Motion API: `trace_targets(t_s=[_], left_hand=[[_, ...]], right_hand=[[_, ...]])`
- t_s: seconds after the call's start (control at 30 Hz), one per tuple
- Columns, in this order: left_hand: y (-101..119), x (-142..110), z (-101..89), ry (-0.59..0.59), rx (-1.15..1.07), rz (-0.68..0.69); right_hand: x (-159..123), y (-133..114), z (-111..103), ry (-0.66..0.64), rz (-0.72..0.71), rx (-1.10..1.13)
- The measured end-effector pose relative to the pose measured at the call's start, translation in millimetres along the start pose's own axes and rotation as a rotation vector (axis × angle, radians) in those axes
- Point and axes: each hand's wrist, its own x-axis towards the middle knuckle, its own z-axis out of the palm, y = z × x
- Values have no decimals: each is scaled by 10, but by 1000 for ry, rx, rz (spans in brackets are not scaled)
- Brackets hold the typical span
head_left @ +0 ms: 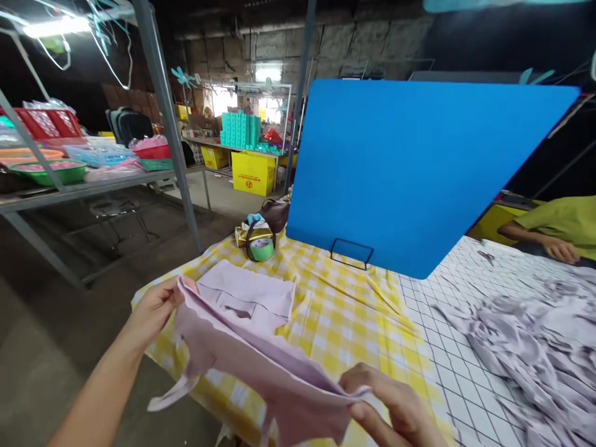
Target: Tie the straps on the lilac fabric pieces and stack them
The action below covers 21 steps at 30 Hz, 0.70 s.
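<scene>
Both hands are pinching one piece of pale purple cloth (251, 354) and holding it up in the air, just over the near edge of the table. Down in the corner, the right hand (395, 410) has its fingers closed on one end of the cloth. Out to the side, the left hand (156, 307) has its fingers closed on the other end. The two hands are well apart, so the cloth is stretched between them, and a thin strip of it hangs down below.

It looks thin, soft and very light. It bends and droops where nobody holds it, so I think it would flop and slip about if held in the middle. The ends and corners look like the best places to grab it, as the hands do now.

Under the cloth is a yellow checked tablecloth (335, 310). A folded purple piece (246, 295) lies flat on it, just behind the held one. Farther back sits a roll of green tape (261, 248). A big blue board (419, 174) stands up behind that. Off to one side, a pile of the same purple cloth (526, 341) lies crumpled on a white checked sheet (456, 372). Another person's arm in a green sleeve (559, 223) rests at the far end.
</scene>
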Motion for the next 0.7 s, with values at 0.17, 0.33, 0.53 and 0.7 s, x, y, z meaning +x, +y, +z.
trace_targets(t_s=[0.17,0.33,0.53,0.7], left_hand=[[-275,581,-181,58,224,-50],[-778,1174,67,32,826,-126],[-948,1306,259,7,1053,-193],[-981,1250,318,23,1201,-246]], right_hand=[[838,490,467,35,86,39],[1573,1246,724,212,389,-181],[1834,1568,792,293,546,-427],[1860,1593,834,266,620,-563]])
